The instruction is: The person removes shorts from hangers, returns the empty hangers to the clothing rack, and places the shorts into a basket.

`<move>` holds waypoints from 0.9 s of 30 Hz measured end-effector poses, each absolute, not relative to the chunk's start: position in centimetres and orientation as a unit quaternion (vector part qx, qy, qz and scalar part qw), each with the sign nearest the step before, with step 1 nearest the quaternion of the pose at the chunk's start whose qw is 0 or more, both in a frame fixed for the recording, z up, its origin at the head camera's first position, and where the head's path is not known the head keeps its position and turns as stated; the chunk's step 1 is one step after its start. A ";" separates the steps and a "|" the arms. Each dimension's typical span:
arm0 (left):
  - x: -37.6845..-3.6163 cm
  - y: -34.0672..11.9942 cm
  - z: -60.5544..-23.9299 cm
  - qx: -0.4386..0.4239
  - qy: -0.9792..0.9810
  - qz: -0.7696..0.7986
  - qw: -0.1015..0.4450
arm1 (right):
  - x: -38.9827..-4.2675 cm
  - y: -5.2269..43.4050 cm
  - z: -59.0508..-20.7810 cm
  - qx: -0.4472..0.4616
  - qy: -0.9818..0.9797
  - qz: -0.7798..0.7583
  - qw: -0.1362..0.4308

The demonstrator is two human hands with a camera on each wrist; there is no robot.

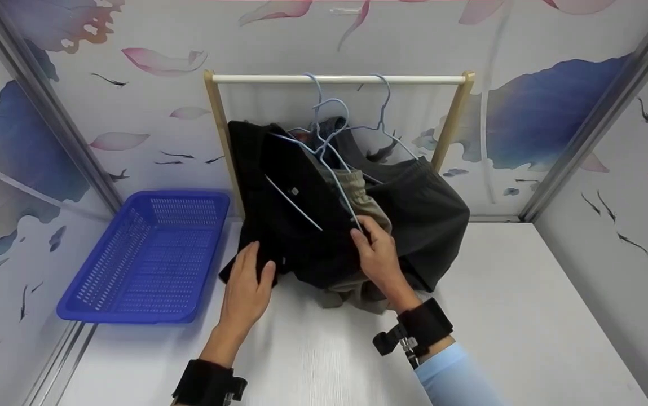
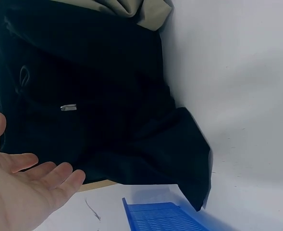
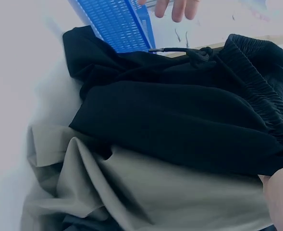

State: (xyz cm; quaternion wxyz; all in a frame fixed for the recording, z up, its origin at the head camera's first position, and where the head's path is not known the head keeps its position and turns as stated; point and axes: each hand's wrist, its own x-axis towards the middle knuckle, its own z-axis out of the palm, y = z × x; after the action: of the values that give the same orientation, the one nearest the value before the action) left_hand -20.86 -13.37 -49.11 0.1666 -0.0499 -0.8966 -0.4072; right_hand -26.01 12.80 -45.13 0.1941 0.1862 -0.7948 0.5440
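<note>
left hand (image 1: 247, 285) nearest, fingers straight on black shorts (image 1: 295, 225) draped on the tabletop (image 1: 498, 316), right hand (image 1: 377, 254) fingers pinching pale blue hanger (image 1: 329, 163), blue basket (image 1: 149, 259) left

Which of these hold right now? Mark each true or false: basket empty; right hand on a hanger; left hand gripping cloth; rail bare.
1. The blue basket is empty. True.
2. The right hand pinches the hanger at its lower end. True.
3. The left hand has a tight grip on the black garment. False: its fingers lie straight against the cloth.
4. The rail is bare. False: hangers hook over it.
</note>
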 end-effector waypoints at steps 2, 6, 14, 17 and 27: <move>-20.8 -13.4 -49.1 -0.049 -0.897 -0.406 0.167 | -25.9 13.0 -45.4 0.182 -0.796 0.546 0.187; -20.7 -13.5 -48.9 -0.047 -0.898 -0.406 0.164 | -25.7 13.3 -45.9 0.178 -0.797 0.546 0.184; -20.8 -13.7 -48.7 -0.050 -0.896 -0.404 0.176 | -25.2 14.0 -46.4 0.179 -0.788 0.564 0.170; -20.8 -13.7 -48.6 -0.053 -0.895 -0.405 0.180 | -25.1 14.3 -46.5 0.175 -0.792 0.559 0.170; -20.8 -13.9 -48.5 -0.055 -0.894 -0.401 0.191 | -24.8 15.4 -47.3 0.179 -0.790 0.557 0.181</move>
State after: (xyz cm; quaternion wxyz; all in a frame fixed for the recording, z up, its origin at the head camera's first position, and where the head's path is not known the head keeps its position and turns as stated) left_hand -20.82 -13.87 -48.47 0.1909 -0.0553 -0.8941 -0.4013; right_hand -24.77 15.40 -47.34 0.1808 0.1793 -0.7903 0.5572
